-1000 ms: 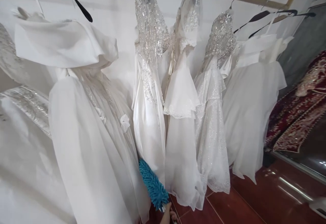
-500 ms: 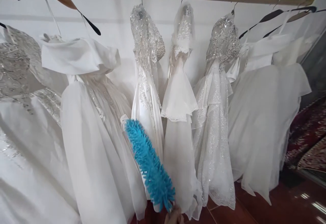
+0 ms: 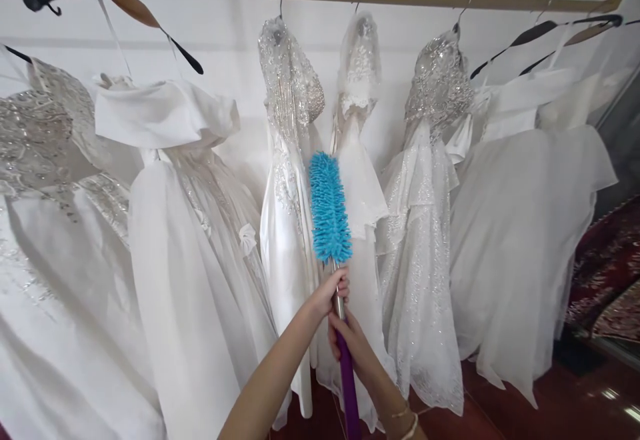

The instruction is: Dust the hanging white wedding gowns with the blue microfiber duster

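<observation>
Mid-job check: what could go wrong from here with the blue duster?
The bright-blue, shaggy-bristled duster appears right beside the silver-beaded white gown; contact is unclear, but it might snag there.
The thin gold-coloured bracelet behind the right hand could catch the glittery, sheer white gown if that hand swings right.
</observation>
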Motion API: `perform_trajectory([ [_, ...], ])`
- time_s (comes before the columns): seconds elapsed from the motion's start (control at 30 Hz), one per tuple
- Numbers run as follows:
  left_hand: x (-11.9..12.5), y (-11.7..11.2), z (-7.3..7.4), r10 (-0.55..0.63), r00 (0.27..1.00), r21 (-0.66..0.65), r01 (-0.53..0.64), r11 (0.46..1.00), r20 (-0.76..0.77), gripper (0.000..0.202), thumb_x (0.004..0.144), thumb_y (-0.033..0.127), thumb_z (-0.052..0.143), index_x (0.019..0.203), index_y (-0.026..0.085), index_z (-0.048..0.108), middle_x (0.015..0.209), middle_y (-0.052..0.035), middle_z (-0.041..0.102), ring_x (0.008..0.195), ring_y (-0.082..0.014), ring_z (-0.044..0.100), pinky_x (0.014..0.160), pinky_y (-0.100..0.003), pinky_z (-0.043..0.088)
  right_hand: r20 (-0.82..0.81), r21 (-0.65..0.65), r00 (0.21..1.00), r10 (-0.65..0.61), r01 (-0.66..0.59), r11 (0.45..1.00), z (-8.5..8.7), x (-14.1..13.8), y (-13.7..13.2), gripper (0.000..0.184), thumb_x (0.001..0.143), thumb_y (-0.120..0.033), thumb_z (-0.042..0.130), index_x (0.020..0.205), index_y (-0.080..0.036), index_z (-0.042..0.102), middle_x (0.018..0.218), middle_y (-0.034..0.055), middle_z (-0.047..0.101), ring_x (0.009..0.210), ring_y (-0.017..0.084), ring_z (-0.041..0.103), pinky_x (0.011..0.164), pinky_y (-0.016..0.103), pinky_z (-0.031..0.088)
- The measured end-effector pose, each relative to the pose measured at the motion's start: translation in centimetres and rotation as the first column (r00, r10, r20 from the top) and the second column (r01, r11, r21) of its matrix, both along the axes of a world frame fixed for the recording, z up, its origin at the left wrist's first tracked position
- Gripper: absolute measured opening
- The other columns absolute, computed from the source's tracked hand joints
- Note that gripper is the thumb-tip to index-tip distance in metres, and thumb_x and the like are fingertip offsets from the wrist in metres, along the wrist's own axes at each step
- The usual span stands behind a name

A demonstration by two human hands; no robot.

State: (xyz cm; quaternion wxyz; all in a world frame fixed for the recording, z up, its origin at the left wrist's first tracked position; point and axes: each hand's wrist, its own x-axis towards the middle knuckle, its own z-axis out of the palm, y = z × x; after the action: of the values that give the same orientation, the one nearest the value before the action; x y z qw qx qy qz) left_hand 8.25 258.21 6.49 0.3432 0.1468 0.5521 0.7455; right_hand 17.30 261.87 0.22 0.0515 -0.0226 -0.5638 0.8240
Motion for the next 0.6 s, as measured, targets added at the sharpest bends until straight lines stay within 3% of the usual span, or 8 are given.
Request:
perform_trajectory([
  [0.07, -1.9, 0.7, 0.0, 0.028, 0.998, -0.020, -0.026, 0.999, 0.063, 0.041, 0.076, 0.044, 0.062, 0.054, 0.024, 0.033, 0.041, 0.0145, 0.024, 0.035, -0.0036, 0.020, 0.045, -0.021, 0.031, 0.002, -0.109, 1.000, -0.029, 0.029, 0.994, 0.8, -1.4, 0.0, 0.050, 0.064, -0.063, 0.070, 0.072, -0.024, 0.041, 0.042, -0.0150, 0.047, 0.027, 0.003, 0.035, 0.027, 0.016, 0.028],
  [0.17, -4.0, 1.0, -1.4, 0.093, 0.988, -0.060, -0.086, 0.994, 0.126, 0.038, 0.079, 0.041, 0.060, 0.056, 0.023, 0.036, 0.042, 0.0142, 0.027, 0.036, -0.0036, 0.021, 0.044, -0.021, 0.029, 0.026, -0.218, 0.999, -0.018, 0.023, 0.976, -0.3, -2.9, -0.2, 0.054, 0.058, -0.063, 0.076, 0.069, -0.023, 0.041, 0.041, -0.0161, 0.045, 0.026, 0.001, 0.031, 0.025, 0.015, 0.026],
  [0.43, -6.4, -0.2, -9.7, 0.187, 0.962, -0.190, -0.150, 0.970, 0.200, 0.039, 0.078, 0.043, 0.066, 0.060, 0.021, 0.040, 0.045, 0.0130, 0.034, 0.037, -0.0034, 0.027, 0.043, -0.019, 0.026, 0.205, -0.336, 0.972, 0.117, -0.042, 0.941, -6.5, -4.9, -1.5, 0.058, 0.049, -0.062, 0.080, 0.064, -0.024, 0.039, 0.038, -0.0162, 0.038, 0.029, 0.000, 0.025, 0.028, 0.015, 0.023],
  [0.6, -7.7, -0.3, -13.7, 0.256, 0.936, -0.263, -0.191, 0.946, 0.242, 0.036, 0.086, 0.036, 0.060, 0.059, 0.021, 0.041, 0.044, 0.0111, 0.036, 0.037, -0.0041, 0.029, 0.042, -0.018, 0.028, 0.272, -0.360, 0.956, 0.107, -0.002, 0.933, -9.6, -5.8, -1.7, 0.056, 0.046, -0.056, 0.081, 0.070, -0.024, 0.041, 0.042, -0.0158, 0.043, 0.030, 0.000, 0.026, 0.029, 0.015, 0.022],
])
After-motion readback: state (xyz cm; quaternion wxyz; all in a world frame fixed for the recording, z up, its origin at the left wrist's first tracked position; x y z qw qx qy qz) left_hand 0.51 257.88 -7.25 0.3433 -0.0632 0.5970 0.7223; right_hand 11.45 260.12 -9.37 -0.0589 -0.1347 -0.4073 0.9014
